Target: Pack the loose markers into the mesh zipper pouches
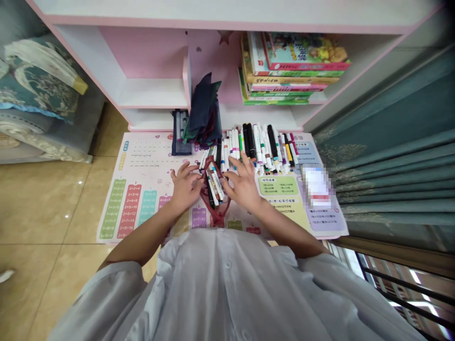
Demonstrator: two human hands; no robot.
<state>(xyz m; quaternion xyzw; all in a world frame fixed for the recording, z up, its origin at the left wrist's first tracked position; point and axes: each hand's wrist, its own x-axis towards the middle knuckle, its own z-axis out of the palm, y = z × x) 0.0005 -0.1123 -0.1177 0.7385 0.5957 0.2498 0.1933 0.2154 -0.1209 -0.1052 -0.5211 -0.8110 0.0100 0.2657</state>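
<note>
The left hand [185,187] and right hand [243,184], fingers spread, rest on either side of a red pouch [215,208], seemingly stretching its mouth open around the markers [214,187] inside, while more markers [258,147] lie fanned just beyond the pouch on a printed mat [142,156].

Floor tiles [42,203] glossy; marker barrels [265,147] smooth plastic; curtain [394,184] matt woven cloth; shelf [152,92] smooth laminate.

Shirt: pale, whitish button-front shirt [227,284], loose and creased across the chest
Buttons: small, round, self-coloured buttons [228,264] in a line down the front
Sleeves: wide left sleeve [121,289] and right sleeve [316,279], short of the wrists, forearms bare
Hands: left hand [185,187] and right hand [243,184], both bare
</note>
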